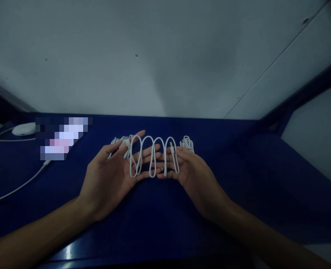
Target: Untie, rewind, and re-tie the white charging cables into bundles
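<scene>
A white cable [153, 155] hangs in several loops across the fingers of both my hands, above a dark blue table [160, 209]. My left hand [113, 175] is palm up with fingers stretched out, and loops drape over its fingertips. My right hand [189, 170] faces it from the right, fingers extended under the other loops, with the cable's plug end near its fingertips. Two small bundles of white cable lie on the table just behind the hands, one bundle [120, 142] at the left and one bundle [188, 144] at the right.
A white rounded device [24, 129] with a white cord [16, 186] sits at the far left of the table. A blurred patch lies next to it. A pale wall rises behind the table; the table's right edge runs diagonally.
</scene>
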Tool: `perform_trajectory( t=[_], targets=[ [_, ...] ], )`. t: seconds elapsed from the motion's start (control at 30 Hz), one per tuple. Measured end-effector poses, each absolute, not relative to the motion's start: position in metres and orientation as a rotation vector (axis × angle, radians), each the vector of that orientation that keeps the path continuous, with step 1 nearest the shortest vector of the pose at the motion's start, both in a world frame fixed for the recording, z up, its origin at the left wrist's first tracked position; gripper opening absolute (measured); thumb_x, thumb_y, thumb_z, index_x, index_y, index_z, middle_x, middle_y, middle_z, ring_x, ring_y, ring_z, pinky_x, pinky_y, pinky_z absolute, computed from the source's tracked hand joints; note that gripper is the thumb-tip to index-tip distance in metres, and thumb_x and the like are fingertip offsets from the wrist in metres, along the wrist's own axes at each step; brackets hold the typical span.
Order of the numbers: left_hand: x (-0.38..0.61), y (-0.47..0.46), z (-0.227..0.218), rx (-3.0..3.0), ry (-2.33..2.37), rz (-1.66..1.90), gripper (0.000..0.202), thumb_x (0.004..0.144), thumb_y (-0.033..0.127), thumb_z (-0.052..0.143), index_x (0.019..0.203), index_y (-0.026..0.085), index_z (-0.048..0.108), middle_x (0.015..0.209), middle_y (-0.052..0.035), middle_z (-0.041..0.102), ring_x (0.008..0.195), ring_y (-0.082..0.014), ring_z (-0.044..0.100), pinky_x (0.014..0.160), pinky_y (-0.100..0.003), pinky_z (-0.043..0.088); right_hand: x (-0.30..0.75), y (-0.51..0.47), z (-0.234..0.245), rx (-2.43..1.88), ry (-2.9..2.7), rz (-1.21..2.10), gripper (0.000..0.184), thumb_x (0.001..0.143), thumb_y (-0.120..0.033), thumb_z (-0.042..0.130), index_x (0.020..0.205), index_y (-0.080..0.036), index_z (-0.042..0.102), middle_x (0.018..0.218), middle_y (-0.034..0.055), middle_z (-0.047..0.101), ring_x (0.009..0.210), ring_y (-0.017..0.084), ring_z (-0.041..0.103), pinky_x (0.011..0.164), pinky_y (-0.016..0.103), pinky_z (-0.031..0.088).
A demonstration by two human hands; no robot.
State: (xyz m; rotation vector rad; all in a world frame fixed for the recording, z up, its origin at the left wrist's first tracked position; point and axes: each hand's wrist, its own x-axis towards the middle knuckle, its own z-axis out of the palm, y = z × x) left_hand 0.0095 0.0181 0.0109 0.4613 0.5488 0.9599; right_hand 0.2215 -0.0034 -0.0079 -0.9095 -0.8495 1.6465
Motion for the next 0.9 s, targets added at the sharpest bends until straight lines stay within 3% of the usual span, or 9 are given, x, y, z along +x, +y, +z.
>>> perform_trajectory(
  t=[0.9],
  targets=[
    [0.0088,0.0181,0.0103,0.444,0.546,0.957,0.068,0.109,0.042,0.054,0.173,0.022,0.044,0.145,-0.0195,0.075,0.143,-0.0409,0.066,0.121,-0.065,0.050,0.2200,-0.0037,-0.0036,-0.923,-0.838,1.648,0.023,0.110,-0.038,0.063,0.101,-0.021,0.076,0.122,0.0118,0.076,0.107,0.030,0.074,0.092,0.051,0.065]
  ],
)
